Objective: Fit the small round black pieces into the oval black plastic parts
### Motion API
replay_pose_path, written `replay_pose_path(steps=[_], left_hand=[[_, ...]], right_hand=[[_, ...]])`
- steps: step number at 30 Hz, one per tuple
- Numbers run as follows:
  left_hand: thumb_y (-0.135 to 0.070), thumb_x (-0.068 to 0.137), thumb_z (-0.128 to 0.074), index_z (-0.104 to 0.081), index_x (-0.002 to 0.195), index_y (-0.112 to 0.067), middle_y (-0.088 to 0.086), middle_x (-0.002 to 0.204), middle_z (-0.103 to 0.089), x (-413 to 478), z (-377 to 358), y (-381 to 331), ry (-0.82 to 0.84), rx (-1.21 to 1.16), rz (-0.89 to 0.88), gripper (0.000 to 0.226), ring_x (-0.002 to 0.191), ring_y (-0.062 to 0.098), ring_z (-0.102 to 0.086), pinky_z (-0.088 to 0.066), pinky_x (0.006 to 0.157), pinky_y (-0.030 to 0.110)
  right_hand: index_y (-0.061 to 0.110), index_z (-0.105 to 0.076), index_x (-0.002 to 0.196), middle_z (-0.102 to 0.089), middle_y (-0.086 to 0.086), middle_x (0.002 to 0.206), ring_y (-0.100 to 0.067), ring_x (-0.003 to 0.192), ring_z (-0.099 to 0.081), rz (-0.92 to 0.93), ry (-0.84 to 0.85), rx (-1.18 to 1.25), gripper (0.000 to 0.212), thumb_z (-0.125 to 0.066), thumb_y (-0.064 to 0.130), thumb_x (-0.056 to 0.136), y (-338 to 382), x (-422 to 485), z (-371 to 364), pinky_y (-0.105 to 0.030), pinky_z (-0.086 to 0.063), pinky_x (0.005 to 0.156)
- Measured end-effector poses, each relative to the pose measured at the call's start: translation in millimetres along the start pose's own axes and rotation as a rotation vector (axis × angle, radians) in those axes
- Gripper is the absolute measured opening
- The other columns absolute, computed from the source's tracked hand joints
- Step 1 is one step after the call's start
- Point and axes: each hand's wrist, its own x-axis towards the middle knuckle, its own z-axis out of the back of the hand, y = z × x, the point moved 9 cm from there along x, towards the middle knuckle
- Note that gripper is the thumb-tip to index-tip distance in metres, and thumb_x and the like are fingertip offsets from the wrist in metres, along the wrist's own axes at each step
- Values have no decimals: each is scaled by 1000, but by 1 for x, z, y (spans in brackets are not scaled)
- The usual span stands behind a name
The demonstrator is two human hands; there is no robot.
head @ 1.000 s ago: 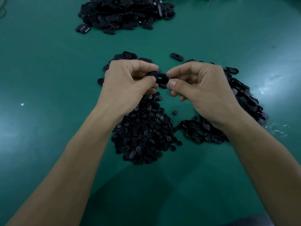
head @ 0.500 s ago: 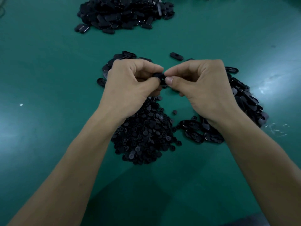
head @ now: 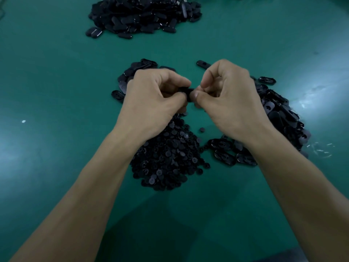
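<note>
Black plastic all over the green table (head: 56,76); left hand (head: 153,99) and right hand (head: 230,99) both pinch one oval part (head: 186,90) between their fingertips, just above the heap of round pieces (head: 170,156); can't tell if a round piece is seated. Far pile (head: 143,14) is probably finished ones; the oval heap (head: 279,114) by the right wrist means plenty left.
</note>
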Motion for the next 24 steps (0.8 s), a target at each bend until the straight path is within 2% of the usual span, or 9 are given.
replay_pose_path(steps=[2, 6, 10, 12, 17, 20, 22, 24], left_hand=[[-16, 78, -67, -73, 91, -27, -3, 76, -77, 0, -1, 0, 8, 15, -10, 18, 71, 14, -76, -64, 77, 41], [-7, 81, -71, -71, 89, -27, -4, 77, -76, -1, -4, -3, 6, 55, -39, 22, 71, 11, -75, -63, 75, 38], [-9, 81, -76, -73, 93, -26, -16, 74, -72, -4, -3, -10, -38, 162, -90, 21, 66, -3, -68, -51, 62, 11], [-11, 84, -75, -74, 96, -25, -19, 77, -70, -5, -3, -13, -55, 205, -107, 19, 69, -6, -67, -48, 62, 6], [-16, 88, -77, -73, 98, -23, -17, 80, -70, -5, 1, -14, -86, 248, -128, 14, 70, -4, -68, -51, 63, 10], [-16, 88, -75, -73, 99, -23, -13, 82, -73, -3, 3, -10, -82, 240, -102, 13, 73, 2, -70, -59, 70, 23], [-15, 89, -74, -73, 98, -24, -10, 82, -74, 0, 5, -6, -63, 195, -73, 13, 73, 8, -72, -61, 72, 31], [-12, 90, -75, -72, 96, -24, -6, 79, -75, 2, 7, -3, -39, 117, -47, 14, 69, 11, -73, -62, 70, 33]], right_hand=[[28, -50, 76, -71, -3, 83, -23, 80, -70, -14, 9, -4, 33, -76, 11, 86, -1, 1, 0, -47, -59, 73], [24, -47, 69, -71, -10, 79, -31, 79, -71, -39, -33, 10, 38, -79, 10, 84, -3, 1, 4, -49, -58, 70], [24, -48, 65, -72, -8, 76, -29, 76, -72, -34, -73, 8, 37, -76, 8, 83, 0, -1, 6, -47, -60, 69], [25, -50, 65, -72, -8, 75, -29, 75, -73, -37, -69, 37, 37, -75, 7, 84, 0, -2, 6, -48, -60, 69], [27, -53, 69, -72, -10, 74, -30, 74, -73, -13, -30, 98, 32, -72, 6, 84, 2, 0, 4, -49, -61, 70], [25, -56, 75, -73, -9, 72, -27, 71, -74, -7, 24, 129, 27, -70, 5, 86, 2, 1, 1, -50, -62, 68], [22, -59, 81, -75, -5, 71, -19, 69, -75, -3, 69, 162, 22, -71, 6, 88, 3, 0, 0, -46, -63, 70], [22, -60, 84, -75, 0, 71, -13, 69, -75, 23, 73, 163, 20, -74, 9, 88, 5, 1, 2, -38, -62, 71]])
